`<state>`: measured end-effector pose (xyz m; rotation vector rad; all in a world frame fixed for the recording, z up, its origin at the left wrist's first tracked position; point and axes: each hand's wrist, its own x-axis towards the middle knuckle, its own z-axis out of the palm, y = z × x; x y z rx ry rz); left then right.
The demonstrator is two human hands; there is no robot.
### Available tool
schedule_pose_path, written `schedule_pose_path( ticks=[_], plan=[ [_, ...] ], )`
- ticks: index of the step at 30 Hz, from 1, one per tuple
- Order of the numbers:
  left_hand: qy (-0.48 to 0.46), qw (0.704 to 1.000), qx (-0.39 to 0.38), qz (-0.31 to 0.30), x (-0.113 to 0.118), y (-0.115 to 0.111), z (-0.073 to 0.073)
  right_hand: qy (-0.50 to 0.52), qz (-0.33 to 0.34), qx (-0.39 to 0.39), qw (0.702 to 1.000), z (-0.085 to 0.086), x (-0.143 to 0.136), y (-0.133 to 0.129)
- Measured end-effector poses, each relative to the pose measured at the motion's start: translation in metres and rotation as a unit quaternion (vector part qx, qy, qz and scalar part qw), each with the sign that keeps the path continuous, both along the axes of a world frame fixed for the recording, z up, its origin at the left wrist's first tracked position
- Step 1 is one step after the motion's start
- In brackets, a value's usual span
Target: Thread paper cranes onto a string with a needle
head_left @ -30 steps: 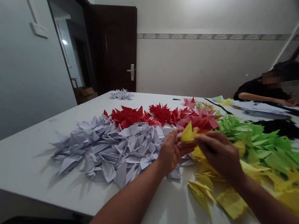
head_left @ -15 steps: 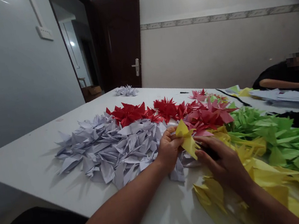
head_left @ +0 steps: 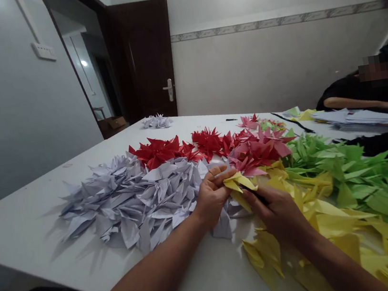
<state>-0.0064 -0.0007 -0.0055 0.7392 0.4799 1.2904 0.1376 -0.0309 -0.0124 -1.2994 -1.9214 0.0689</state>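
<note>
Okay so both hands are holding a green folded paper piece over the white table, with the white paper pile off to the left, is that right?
Not quite: the folded paper piece is yellow, not green, as the head view shows. The left hand and right hand do both hold it over the white table, and the white paper pile does lie to the left.

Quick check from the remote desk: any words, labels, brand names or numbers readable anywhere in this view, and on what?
None: no readable text anywhere in this view.
Yellow folded paper piece, held between the left hand and right hand: plain, no print.
Piles of lilac folded paper, red folded paper, green folded paper: plain.
White wall switch plate: no marking legible.
Stack of pale sheets by the other person: too blurred to tell.
</note>
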Motion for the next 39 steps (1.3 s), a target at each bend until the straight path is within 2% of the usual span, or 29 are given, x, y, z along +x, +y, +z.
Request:
schedule_pose_path(
  ticks=[7,12,17,24,31,39],
  plan=[
    [-0.016,0.999,-0.002,-0.028,-0.003,-0.001,0.003,0.034,-0.001,-0.012,0.999,0.0,-0.002,0.001],
    [-0.013,1.0,0.006,-0.022,-0.002,0.001,0.001,0.041,0.001,-0.025,0.999,-0.001,0.0,0.001],
    [-0.015,0.999,0.02,-0.041,-0.003,0.003,0.001,0.042,0.007,-0.007,0.999,0.001,0.001,-0.001],
    [0.001,0.996,0.069,-0.047,-0.003,0.008,-0.004,0.026,0.016,-0.009,1.0,0.004,-0.001,-0.002],
    [-0.007,1.0,0.009,0.021,0.003,0.009,-0.007,0.049,0.012,-0.016,0.999,0.004,-0.003,-0.001],
    [0.0,1.0,0.009,-0.011,0.003,0.004,-0.004,0.094,-0.002,-0.09,0.992,0.008,-0.002,-0.002]
  ],
)
